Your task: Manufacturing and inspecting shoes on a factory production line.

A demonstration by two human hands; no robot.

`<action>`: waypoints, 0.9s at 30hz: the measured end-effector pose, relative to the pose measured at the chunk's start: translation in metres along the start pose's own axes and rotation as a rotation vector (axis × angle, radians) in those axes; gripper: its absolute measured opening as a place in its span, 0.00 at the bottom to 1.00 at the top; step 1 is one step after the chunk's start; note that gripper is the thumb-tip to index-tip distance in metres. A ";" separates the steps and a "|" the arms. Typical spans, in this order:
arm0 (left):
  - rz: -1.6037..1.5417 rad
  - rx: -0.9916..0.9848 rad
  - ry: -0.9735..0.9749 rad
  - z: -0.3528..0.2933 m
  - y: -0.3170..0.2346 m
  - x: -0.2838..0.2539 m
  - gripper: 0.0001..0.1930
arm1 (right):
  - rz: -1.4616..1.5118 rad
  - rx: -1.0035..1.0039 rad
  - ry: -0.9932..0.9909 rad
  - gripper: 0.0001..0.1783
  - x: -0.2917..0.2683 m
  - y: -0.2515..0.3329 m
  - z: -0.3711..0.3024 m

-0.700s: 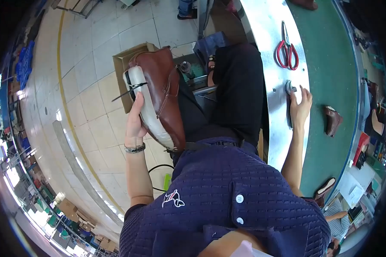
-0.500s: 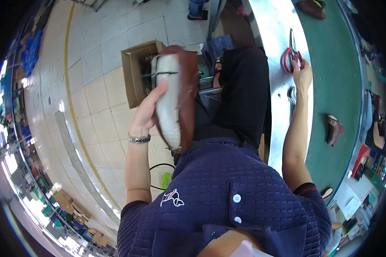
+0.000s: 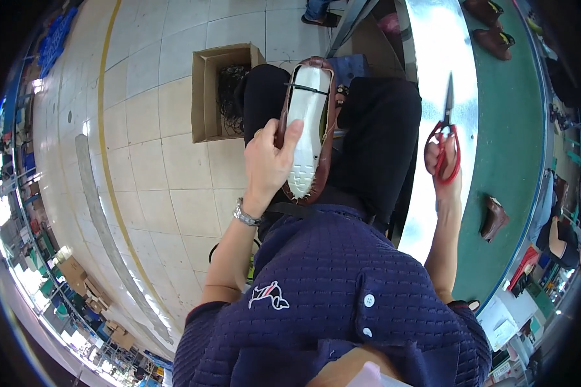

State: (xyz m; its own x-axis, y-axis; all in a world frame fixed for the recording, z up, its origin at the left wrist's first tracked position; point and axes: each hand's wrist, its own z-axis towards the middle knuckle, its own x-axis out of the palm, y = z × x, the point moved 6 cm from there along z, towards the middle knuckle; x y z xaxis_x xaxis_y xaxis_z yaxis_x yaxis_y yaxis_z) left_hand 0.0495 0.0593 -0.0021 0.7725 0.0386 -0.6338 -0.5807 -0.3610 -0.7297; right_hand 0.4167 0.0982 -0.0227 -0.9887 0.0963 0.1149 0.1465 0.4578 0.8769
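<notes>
Over my lap, a brown leather shoe upper on a last (image 3: 311, 138) lies sole side up, its pale insole facing me. A dark cord crosses the insole near its far end, and small nails or staples line the near end. My left hand (image 3: 270, 158) grips the shoe from its left side, thumb on the insole. At the right, above the metal bench, my right hand (image 3: 445, 158) holds red-handled scissors (image 3: 447, 126), fingers in the handle loops and blades pointing away from me. The blades look closed and are apart from the shoe.
An open cardboard box (image 3: 206, 97) with tangled dark cords (image 3: 232, 97) stands on the tiled floor beyond my left knee. The metal bench (image 3: 439, 39) runs along my right, beside a green surface (image 3: 497, 142) carrying several brown shoes (image 3: 495, 219). Someone's foot (image 3: 321, 19) shows at the far end.
My right hand has picked the scissors up off the bench and drawn them nearer. The shoe has shifted right over my lap, its insole turned more fully up, still in my left hand.
</notes>
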 end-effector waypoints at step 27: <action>-0.121 0.186 -0.082 -0.004 -0.028 -0.001 0.20 | -0.722 0.132 0.574 0.23 0.149 0.028 -0.080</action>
State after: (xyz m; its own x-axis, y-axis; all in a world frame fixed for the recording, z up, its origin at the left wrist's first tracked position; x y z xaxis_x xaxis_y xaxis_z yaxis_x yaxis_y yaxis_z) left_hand 0.0664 0.0660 0.0201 0.8205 0.1492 -0.5519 -0.5282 -0.1714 -0.8316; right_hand 0.2709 0.0546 0.0567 -0.7008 -0.6867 -0.1933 -0.5422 0.3366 0.7699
